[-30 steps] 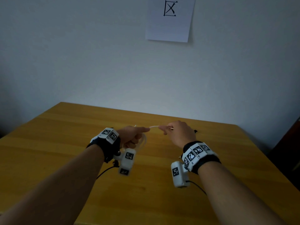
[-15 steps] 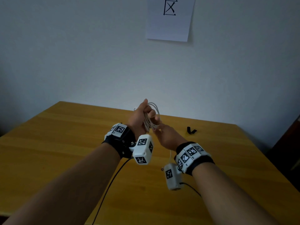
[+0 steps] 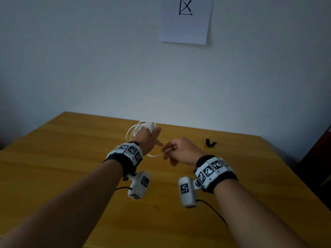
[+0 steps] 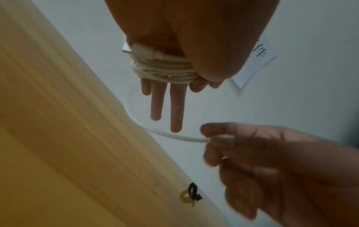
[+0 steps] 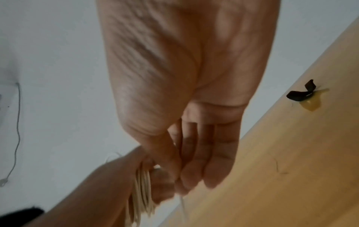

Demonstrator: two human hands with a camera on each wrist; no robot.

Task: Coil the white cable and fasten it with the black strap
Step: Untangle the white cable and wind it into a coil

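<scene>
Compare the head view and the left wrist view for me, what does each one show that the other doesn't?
Only the head view shows both forearms with their marker-covered wristbands and the whole wooden table.

Only the left wrist view shows the cable's plug tucked under the thumb, and a pale ring beside the strap.

Both show the white cable wound round the left hand, the right hand pinching its free end, the black strap lying untouched, and the paper on the wall.

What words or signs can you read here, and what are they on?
"区", one hand-drawn black sign like a box with an X inside: on the white paper sheet on the wall.
Black-and-white square code patterns, no letters: on the wrist bands.
Tiny print beside those patterns: too small to read.
</scene>
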